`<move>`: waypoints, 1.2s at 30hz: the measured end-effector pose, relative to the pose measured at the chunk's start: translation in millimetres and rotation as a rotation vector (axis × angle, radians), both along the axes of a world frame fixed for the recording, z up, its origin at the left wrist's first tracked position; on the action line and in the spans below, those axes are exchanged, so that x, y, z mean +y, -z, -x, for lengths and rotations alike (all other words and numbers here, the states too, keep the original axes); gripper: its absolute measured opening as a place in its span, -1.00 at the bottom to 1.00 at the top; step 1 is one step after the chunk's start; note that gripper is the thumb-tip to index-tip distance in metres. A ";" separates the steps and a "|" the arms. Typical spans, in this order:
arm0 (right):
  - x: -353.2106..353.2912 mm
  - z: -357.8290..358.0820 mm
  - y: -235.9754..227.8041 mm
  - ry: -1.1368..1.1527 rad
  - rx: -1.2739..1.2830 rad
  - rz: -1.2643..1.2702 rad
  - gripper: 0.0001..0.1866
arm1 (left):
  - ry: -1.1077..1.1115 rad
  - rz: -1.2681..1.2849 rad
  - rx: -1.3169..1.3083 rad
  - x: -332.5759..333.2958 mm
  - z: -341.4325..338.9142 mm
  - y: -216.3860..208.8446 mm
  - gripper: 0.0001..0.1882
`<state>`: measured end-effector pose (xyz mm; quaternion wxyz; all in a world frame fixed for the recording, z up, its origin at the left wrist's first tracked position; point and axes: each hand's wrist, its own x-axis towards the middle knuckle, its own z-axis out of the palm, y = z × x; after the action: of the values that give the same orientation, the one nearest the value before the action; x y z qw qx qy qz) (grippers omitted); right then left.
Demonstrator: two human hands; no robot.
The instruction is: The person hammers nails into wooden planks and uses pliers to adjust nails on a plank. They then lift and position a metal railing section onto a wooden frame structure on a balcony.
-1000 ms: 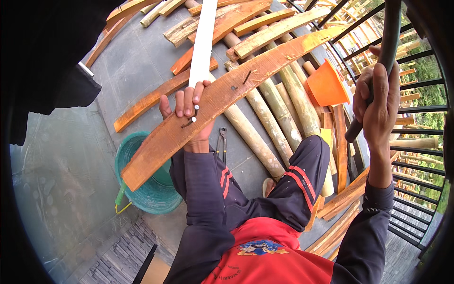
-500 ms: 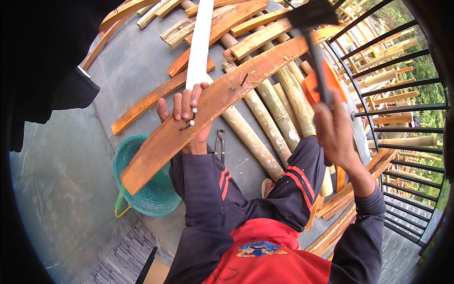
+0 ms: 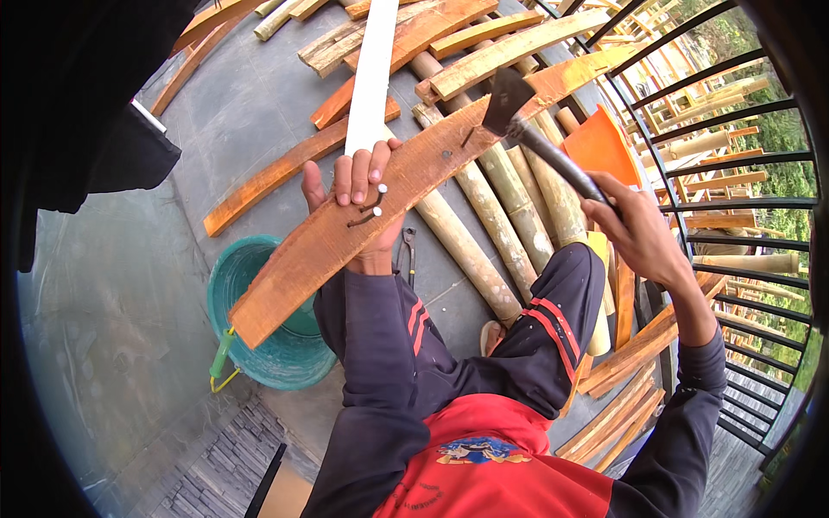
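Observation:
My left hand (image 3: 371, 173) grips a long reddish-brown wooden plank (image 3: 294, 268), with fingers over its far edge and the palm beneath. Two bent nails (image 3: 377, 211) with bright heads stick out of the plank by my fingers. Farther up, a dark nail (image 3: 467, 136) stands near the hatchet's head. My right hand (image 3: 639, 229) is wrapped round the handle of a dark hatchet (image 3: 509, 102), its head over the plank's upper part. Whether it touches the wood I cannot tell. A white strip (image 3: 371, 86) runs away from behind my left fingers.
Below the plank's near end stands a green basin (image 3: 276, 375), with a green-handled tool (image 3: 222, 354) at its rim. Pincers (image 3: 407, 250) lie on the grey floor. Bamboo poles (image 3: 466, 250), timber pieces (image 3: 276, 186) and an orange container (image 3: 600, 151) lie around. Black railing (image 3: 734, 205) borders the right.
The hatchet has come down from its raised position to the plank's upper part, and its head has swung left. My left hand and the plank have shifted slightly to the right.

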<state>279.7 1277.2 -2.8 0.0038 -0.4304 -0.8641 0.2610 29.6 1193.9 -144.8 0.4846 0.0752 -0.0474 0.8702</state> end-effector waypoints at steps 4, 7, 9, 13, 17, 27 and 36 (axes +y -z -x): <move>6.3 4.3 -35.2 0.224 0.856 -0.119 -0.65 | 0.026 -0.021 -0.046 9.5 -5.7 6.8 -0.45; -1.0 26.7 -20.6 0.234 1.170 -0.189 -0.67 | 0.030 -0.043 -0.055 9.1 -3.1 10.2 -0.45; -19.4 5.7 17.9 0.202 0.599 -0.094 -0.66 | 0.043 -0.085 -0.024 4.3 -4.1 6.9 -0.45; -14.3 1.5 -11.3 -0.023 0.016 -0.043 -0.64 | 0.016 -0.051 -0.044 0.2 -1.9 -1.5 -0.44; -4.1 1.5 -46.6 0.193 0.896 -0.168 -0.60 | 0.013 -0.023 -0.061 4.4 -7.2 2.0 -0.45; -5.3 -15.4 -6.4 0.182 0.150 -0.054 -0.70 | 0.051 -0.052 -0.018 10.9 -15.0 -0.8 -0.44; -19.4 -8.6 43.8 -0.075 0.046 -0.129 -0.69 | 0.113 -0.144 0.000 14.2 -13.3 13.5 -0.44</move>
<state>288.3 1257.8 -46.6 0.0416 -0.3905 -0.8943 0.2146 42.9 1208.2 -158.4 0.5261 0.1071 -0.1142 0.8359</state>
